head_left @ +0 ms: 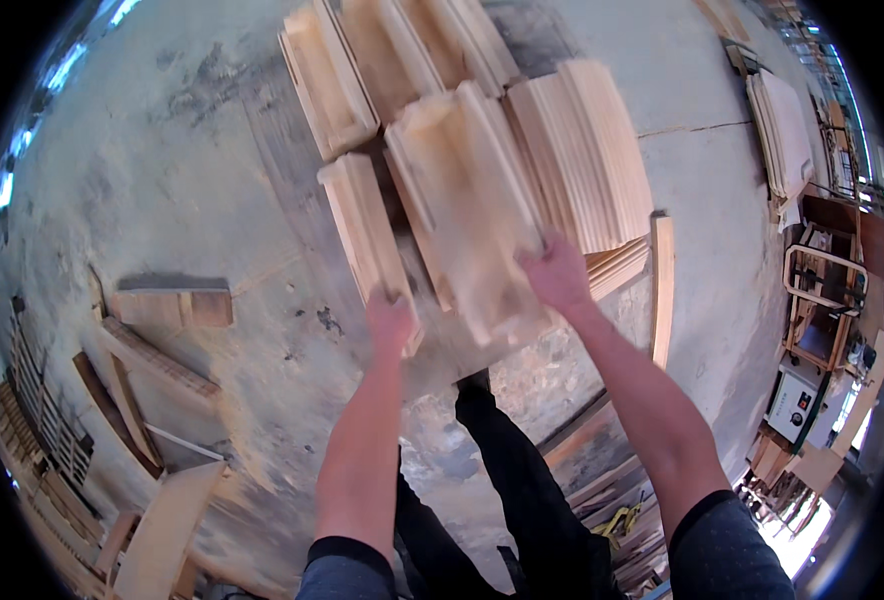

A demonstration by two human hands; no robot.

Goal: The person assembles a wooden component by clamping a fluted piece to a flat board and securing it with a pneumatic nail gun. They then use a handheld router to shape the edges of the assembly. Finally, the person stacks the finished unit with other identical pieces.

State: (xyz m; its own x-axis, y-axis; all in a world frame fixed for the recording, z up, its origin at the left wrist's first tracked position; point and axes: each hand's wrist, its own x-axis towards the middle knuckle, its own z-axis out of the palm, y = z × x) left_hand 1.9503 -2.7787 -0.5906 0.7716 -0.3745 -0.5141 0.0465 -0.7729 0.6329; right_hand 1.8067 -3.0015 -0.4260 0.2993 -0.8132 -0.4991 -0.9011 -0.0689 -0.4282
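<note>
A light wooden trough-shaped piece [467,200], blurred by motion, slopes toward me in the middle. My right hand [559,272] is closed on its right edge, the fingertips partly hidden. To its left lies a narrow, grooved wooden piece [362,220]. My left hand [390,318] is closed around the near end of that piece, its fingers mostly out of sight. Behind them, more pale wooden troughs [327,75] lie side by side. A tight stack of thin wooden strips [587,155] sits just right of the middle piece.
A single plank [663,290] lies right of the stack on the stained concrete floor [182,180]. Loose timber blocks [174,307] and boards [167,530] are scattered at left. Along the right stand a metal-framed cart [822,290] and a white control box [794,402]. My legs [507,450] are below.
</note>
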